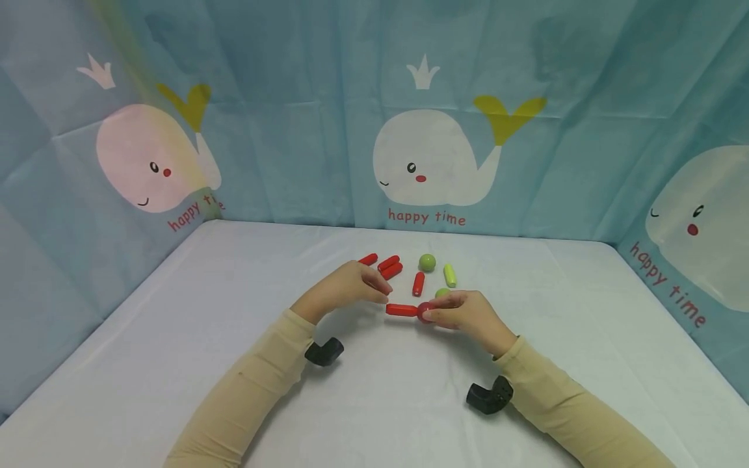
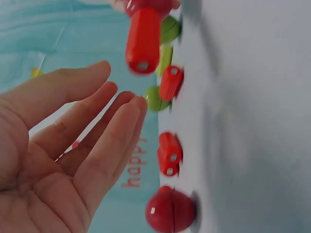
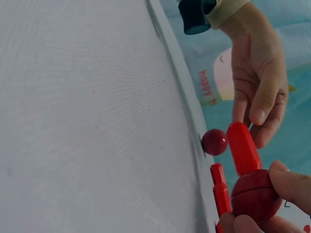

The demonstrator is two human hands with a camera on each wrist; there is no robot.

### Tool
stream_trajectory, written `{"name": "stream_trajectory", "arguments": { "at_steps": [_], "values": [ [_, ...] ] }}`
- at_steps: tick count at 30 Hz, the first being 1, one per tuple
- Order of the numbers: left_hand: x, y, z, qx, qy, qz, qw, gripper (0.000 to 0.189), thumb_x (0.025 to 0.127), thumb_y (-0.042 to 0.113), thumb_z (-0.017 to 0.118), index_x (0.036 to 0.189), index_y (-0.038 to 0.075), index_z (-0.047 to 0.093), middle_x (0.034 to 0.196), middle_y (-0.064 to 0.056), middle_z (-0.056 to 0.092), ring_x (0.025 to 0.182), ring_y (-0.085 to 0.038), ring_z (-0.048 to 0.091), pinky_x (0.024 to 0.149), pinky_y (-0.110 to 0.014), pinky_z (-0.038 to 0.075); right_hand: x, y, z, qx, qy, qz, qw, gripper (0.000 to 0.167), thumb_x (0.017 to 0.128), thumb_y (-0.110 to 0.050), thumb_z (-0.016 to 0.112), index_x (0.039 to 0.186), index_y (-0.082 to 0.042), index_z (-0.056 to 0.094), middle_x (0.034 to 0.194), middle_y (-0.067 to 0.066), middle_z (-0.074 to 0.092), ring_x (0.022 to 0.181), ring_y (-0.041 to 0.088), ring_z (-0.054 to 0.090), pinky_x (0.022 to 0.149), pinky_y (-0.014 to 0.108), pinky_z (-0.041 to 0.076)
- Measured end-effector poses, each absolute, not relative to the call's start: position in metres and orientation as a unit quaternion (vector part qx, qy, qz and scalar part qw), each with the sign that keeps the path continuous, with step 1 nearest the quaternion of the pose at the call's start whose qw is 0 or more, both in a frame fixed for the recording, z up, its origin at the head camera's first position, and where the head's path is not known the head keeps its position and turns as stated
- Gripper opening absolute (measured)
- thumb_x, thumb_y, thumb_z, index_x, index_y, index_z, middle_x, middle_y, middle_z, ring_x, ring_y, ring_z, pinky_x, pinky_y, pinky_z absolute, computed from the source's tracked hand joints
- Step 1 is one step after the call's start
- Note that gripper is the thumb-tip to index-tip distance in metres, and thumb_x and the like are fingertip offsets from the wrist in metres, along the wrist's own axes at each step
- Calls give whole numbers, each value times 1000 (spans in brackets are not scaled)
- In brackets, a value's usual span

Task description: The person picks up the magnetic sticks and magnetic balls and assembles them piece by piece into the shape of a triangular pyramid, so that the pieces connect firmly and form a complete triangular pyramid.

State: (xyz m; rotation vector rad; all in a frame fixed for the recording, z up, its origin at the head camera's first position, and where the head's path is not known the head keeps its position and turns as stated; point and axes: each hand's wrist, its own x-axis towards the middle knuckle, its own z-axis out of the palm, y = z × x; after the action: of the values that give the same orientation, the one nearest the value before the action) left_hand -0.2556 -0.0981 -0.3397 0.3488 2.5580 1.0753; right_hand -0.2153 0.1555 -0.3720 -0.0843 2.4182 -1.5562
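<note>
My right hand (image 1: 468,317) pinches a dark red ball (image 3: 256,195) between thumb and fingers, above the white table (image 1: 374,403). From the ball a red plastic stick (image 1: 401,310) juts to the left, its end against the ball. My left hand (image 1: 351,286) hovers close to the stick's free end. In the left wrist view its fingers are loosely spread, with nothing between them. That view also shows the stick's end face, with a small pale spot, pointing down toward the left hand.
Behind the hands lie several loose red sticks (image 1: 418,284), a yellow-green stick (image 1: 449,275) and a green ball (image 1: 427,262). Another green ball (image 1: 443,294) is partly covered by the right hand. A second dark red ball (image 2: 170,210) rests on the table near the left hand. A whale-printed curtain (image 1: 292,162) borders the table.
</note>
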Motion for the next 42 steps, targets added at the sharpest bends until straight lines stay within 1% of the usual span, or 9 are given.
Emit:
{"name": "stream_trajectory", "arguments": {
  "at_steps": [3, 10, 15, 18, 23, 28, 33, 36, 42],
  "values": [
    [-261, -106, -338, 100, 902, 390, 158, 24, 89, 23, 74, 112, 17, 75, 109, 3, 71, 109, -19, 59, 93, -37, 53, -216, 155, -372, -26, 837, -530, 131, 42, 81, -35, 82, 112, -9, 74, 101, 2, 77, 91, 13, 71, 83, 29, 55],
    [-270, -121, -335, 65, 904, 403, 128, 31, 90, 24, 72, 120, 14, 71, 115, -3, 70, 103, -24, 66, 99, -43, 51, -216, 156, -373, -26, 835, -534, 131, 41, 81, -32, 82, 112, -8, 74, 102, 3, 76, 91, 13, 72, 85, 29, 57],
    [-273, -128, -336, 41, 901, 421, 101, 32, 90, 26, 72, 120, 16, 71, 119, -3, 69, 113, -24, 60, 101, -47, 49, -216, 156, -374, -27, 837, -531, 129, 39, 81, -32, 83, 111, -8, 74, 100, 2, 76, 90, 13, 71, 83, 28, 56],
    [-275, -133, -339, 28, 898, 429, 91, 35, 90, 27, 71, 123, 17, 69, 124, -4, 67, 121, -26, 56, 103, -49, 48, -216, 156, -374, -26, 842, -524, 127, 41, 80, -34, 83, 111, -9, 74, 100, 2, 76, 91, 12, 70, 81, 26, 54],
    [-281, -141, -346, 12, 899, 430, 82, 41, 90, 28, 71, 129, 17, 66, 132, -8, 63, 126, -30, 53, 104, -52, 47, -216, 156, -373, -29, 840, -526, 127, 41, 80, -34, 83, 112, -9, 74, 101, 2, 76, 91, 11, 70, 81, 26, 54],
    [-286, -148, -354, -3, 899, 426, 101, 43, 87, 34, 73, 128, 20, 67, 137, -7, 60, 131, -29, 49, 108, -54, 43, -216, 157, -373, -34, 834, -535, 127, 39, 82, -29, 82, 112, -7, 74, 101, 3, 76, 91, 13, 72, 83, 27, 57],
    [-289, -152, -359, -15, 895, 425, 135, 45, 85, 40, 74, 127, 24, 67, 140, -4, 56, 133, -28, 45, 110, -57, 39, -216, 157, -374, -29, 842, -523, 125, 40, 81, -34, 83, 111, -9, 74, 100, 2, 77, 92, 12, 69, 80, 26, 54],
    [-291, -152, -362, -30, 888, 433, 151, 44, 85, 38, 75, 126, 23, 67, 138, -5, 57, 130, -28, 48, 110, -55, 39, -217, 157, -375, -29, 844, -521, 124, 39, 80, -34, 83, 110, -10, 75, 101, 2, 76, 93, 12, 66, 80, 26, 53],
    [-296, -149, -367, -56, 879, 442, 169, 41, 84, 33, 77, 123, 23, 68, 132, -5, 61, 122, -26, 55, 106, -50, 44, -217, 157, -374, -29, 845, -520, 123, 38, 81, -33, 83, 110, -10, 75, 103, 3, 75, 93, 14, 65, 79, 26, 53]
  ]
}}
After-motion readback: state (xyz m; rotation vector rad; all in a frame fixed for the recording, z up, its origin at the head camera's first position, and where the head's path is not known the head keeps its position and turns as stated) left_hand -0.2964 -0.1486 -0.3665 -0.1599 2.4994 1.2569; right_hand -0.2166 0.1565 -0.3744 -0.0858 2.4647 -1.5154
